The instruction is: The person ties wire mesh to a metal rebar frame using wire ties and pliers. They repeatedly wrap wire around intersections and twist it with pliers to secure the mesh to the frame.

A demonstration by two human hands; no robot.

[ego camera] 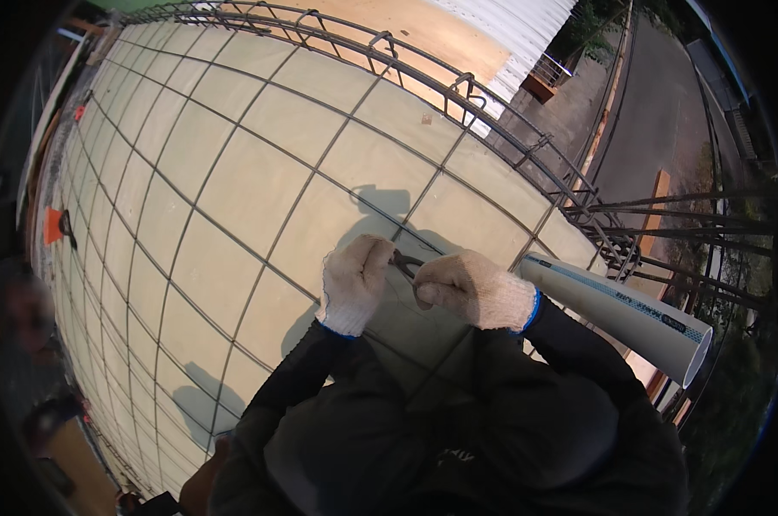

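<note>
Both of my hands wear off-white knitted work gloves with blue-edged cuffs, held up close together above a steel rebar mesh [311, 169]. Between them is a small dark metal hand tool [407, 261], apparently pincers. My right hand [473, 287] is closed around its handle end. The curled fingers of my left hand [358, 280] meet the tool's other end; whether they also pinch a wire is hidden. Thin wire-like lines show just below the tool. Under the mesh lies pale sheeting [221, 174], with my shadow across it.
A rebar beam cage [382, 48] runs along the far edge, with bars jutting out right. A white plastic pipe [621, 306] lies to my right, above a drop towards a road [647, 122]. An orange object [54, 226] sits far left. Another person's blurred form is at the left rim.
</note>
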